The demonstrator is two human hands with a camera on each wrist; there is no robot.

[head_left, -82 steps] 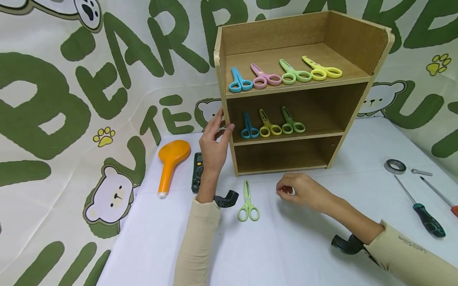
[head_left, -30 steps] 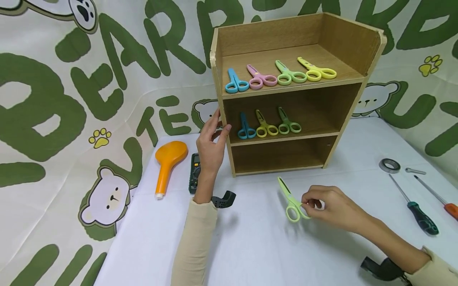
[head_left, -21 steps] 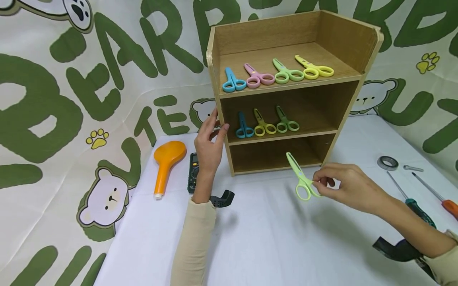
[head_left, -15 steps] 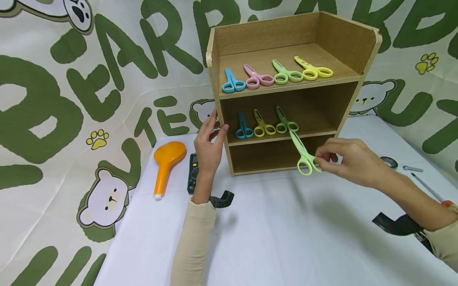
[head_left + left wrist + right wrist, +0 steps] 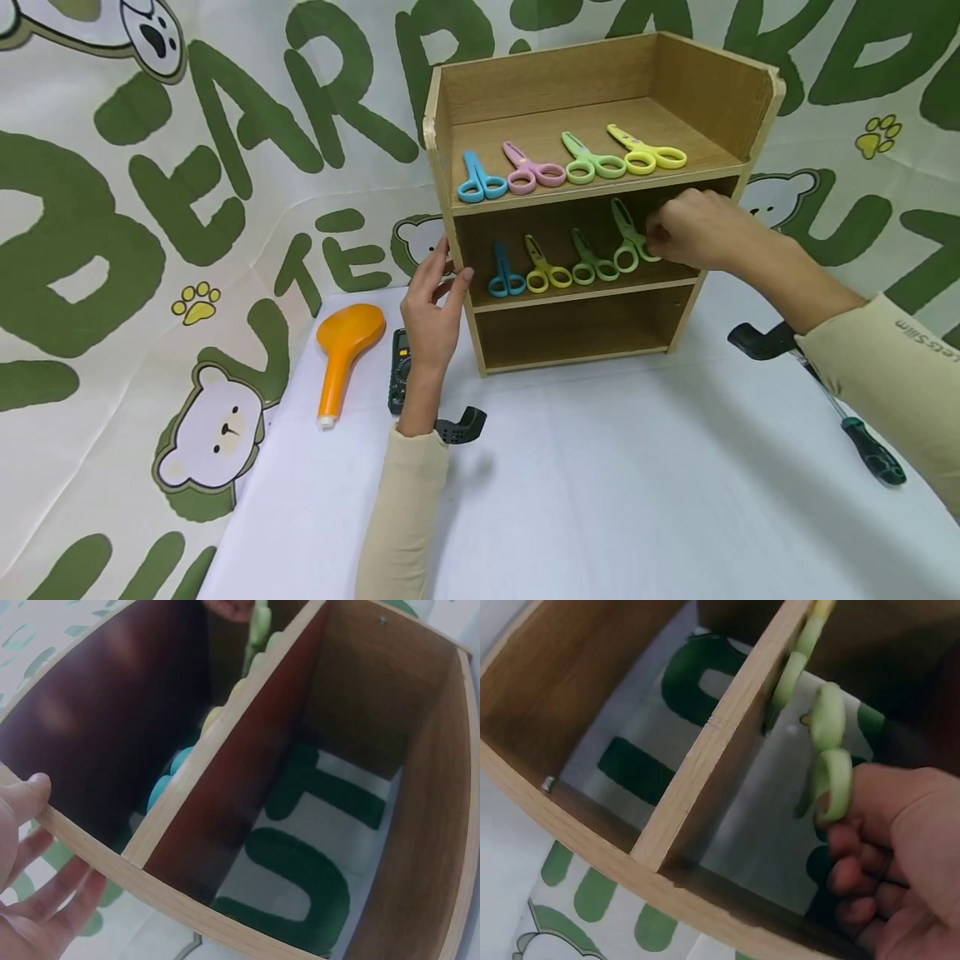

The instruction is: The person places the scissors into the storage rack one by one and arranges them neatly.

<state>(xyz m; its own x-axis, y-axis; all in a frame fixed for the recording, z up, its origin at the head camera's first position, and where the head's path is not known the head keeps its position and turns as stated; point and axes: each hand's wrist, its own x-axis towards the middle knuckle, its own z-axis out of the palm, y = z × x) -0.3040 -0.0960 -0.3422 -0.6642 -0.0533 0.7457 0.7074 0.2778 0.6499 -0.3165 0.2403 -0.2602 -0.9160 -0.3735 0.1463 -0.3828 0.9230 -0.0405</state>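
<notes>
My right hand (image 5: pixel 701 229) pinches light green scissors (image 5: pixel 628 242) by one finger loop, inside the middle compartment of a wooden shelf (image 5: pixel 555 92). Their blades point up and back; in the right wrist view the loops (image 5: pixel 829 720) are just above the middle board. To their left lie green scissors (image 5: pixel 603 271), yellow scissors (image 5: pixel 545 268) and dark blue scissors (image 5: pixel 504 271). My left hand (image 5: pixel 431 312) grips the shelf's left side panel, thumb at the front edge, fingers along the outside. On top lie blue scissors (image 5: pixel 480 179), pink scissors (image 5: pixel 531 171), green scissors (image 5: pixel 591 158) and yellow scissors (image 5: pixel 643 152).
An orange paddle-shaped object (image 5: pixel 345 350) and a black multimeter (image 5: pixel 400 375) lie left of the shelf, the multimeter partly behind my left forearm. A green-handled screwdriver (image 5: pixel 870 450) is at the right, below my right sleeve. A printed cloth (image 5: pixel 315 83) hangs behind.
My right hand has picked up the light green scissors from the table and lifted them into the shelf's middle compartment. My left hand has stayed on the side panel.
</notes>
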